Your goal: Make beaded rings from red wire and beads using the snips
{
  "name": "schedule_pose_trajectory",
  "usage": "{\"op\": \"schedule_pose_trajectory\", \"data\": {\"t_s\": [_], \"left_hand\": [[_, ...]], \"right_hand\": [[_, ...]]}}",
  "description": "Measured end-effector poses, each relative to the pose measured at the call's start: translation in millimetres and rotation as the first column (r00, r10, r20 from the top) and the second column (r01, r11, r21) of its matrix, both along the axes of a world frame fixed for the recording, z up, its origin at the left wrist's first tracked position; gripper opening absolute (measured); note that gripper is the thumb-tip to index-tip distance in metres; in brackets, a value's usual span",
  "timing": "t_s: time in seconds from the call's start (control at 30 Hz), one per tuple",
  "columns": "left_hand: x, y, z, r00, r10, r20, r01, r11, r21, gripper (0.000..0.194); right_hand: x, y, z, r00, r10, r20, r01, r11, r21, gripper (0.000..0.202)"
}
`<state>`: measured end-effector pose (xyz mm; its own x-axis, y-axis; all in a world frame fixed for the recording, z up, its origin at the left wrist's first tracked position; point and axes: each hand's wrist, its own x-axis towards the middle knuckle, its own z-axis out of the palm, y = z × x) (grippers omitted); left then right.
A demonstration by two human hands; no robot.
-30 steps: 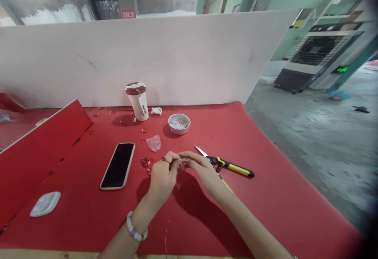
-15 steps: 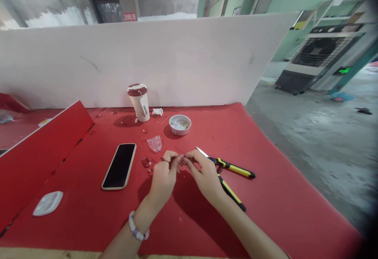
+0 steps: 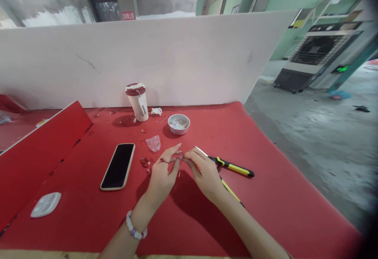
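Observation:
Above the red table [image 3: 118, 223], my left hand [image 3: 163, 172] pinches a small pinkish bead [image 3: 180, 157] on a thin red cord, with its upper fingers extended. My right hand [image 3: 205, 172] meets it at the same bead, thumb and fingers closed on the cord. Fingertips hide part of the piece. Yellow-and-black cutters [image 3: 236, 169] lie open under and beside my right hand. Small red cord loops [image 3: 144, 162] rest left of my left hand, and a small clear plastic bag [image 3: 154, 143] lies beyond them.
A phone [image 3: 118, 166] lies at left, near a white plastic dish [image 3: 46, 204]. A lidded coffee cup [image 3: 139, 103], crumpled tissue [image 3: 156, 111] and round white bowl [image 3: 178, 124] with small pieces stand farther back. A white partition [image 3: 165, 62] borders the table; a red divider [image 3: 44, 152] is left.
My left hand's upper fingers have straightened and lifted. Both hands remain together at the bead, while my right hand covers more of the cutters' lower handle. The view has shifted slightly.

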<state>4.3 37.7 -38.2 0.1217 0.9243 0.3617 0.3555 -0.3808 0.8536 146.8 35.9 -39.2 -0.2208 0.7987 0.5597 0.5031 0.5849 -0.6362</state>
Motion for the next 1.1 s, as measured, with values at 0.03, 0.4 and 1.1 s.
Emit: {"op": "schedule_pose_trajectory", "data": {"t_s": [0.03, 0.4, 1.1], "left_hand": [[0, 0, 0.3, 1.000, -0.001, -0.005, 0.001, 1.000, -0.007, 0.031], [3, 5, -11.7, 0.881, -0.054, 0.470, 0.171, 0.963, -0.210, 0.027], [6, 3, -4.5, 0.868, -0.024, 0.496, 0.168, 0.954, -0.248, 0.017]], "right_hand": [[0, 0, 0.0, 1.000, 0.003, 0.006, -0.003, 1.000, 0.008, 0.020], [1, 2, -6.2, 0.985, -0.047, 0.168, 0.024, 0.990, 0.136, 0.024], [11, 9, -14.5, 0.978, -0.184, 0.099, 0.172, 0.977, 0.126, 0.023]]}}
